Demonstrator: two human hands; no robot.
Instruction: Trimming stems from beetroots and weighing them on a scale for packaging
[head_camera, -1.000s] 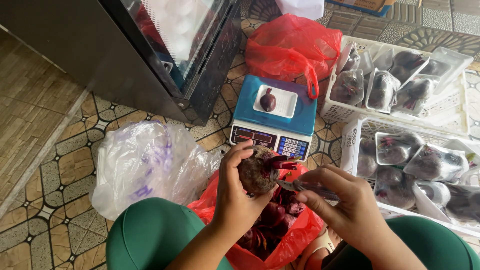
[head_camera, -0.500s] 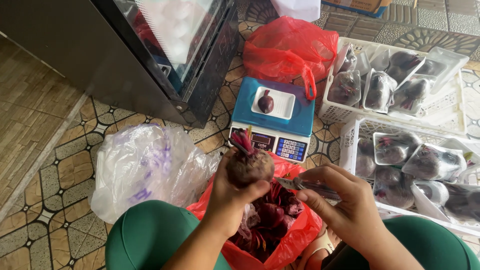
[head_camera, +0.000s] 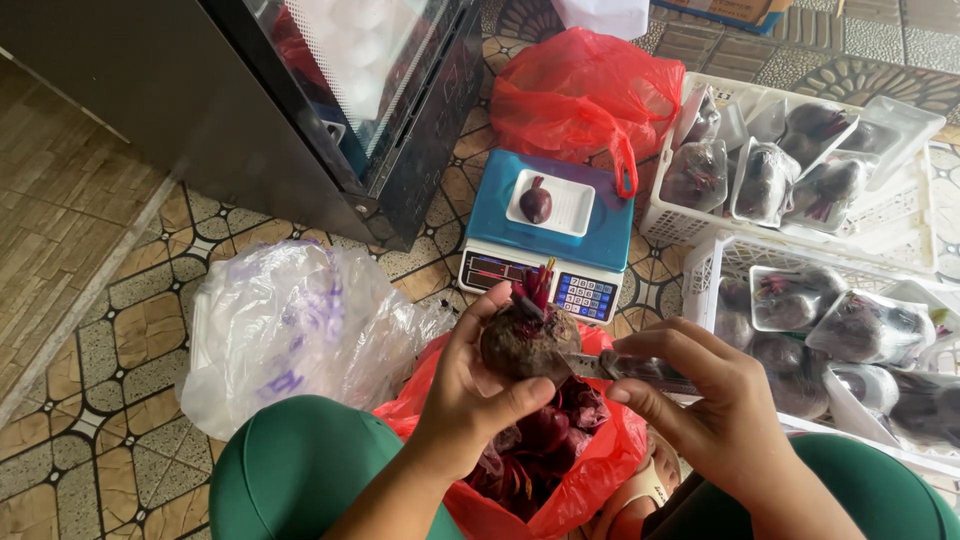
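My left hand (head_camera: 470, 385) grips a dark beetroot (head_camera: 525, 342) with short red stalks pointing up, held above an open red bag (head_camera: 590, 470) of beet trimmings between my knees. My right hand (head_camera: 715, 400) holds a small knife (head_camera: 625, 367) by its handle, the blade touching the beetroot's right side. Beyond, a blue and white electronic scale (head_camera: 550, 235) carries a white tray (head_camera: 572, 205) with one small beetroot (head_camera: 536, 200) on it.
Two white plastic crates (head_camera: 690, 225) at right hold wrapped trays of beetroots. A knotted red bag (head_camera: 580, 90) lies behind the scale, a crumpled clear plastic bag (head_camera: 290, 330) at left, and a dark glass-fronted cabinet (head_camera: 330, 110) at upper left on patterned tiles.
My left hand has turned the beetroot so its stalks point up and lifted it slightly. The knife blade has come against its side.
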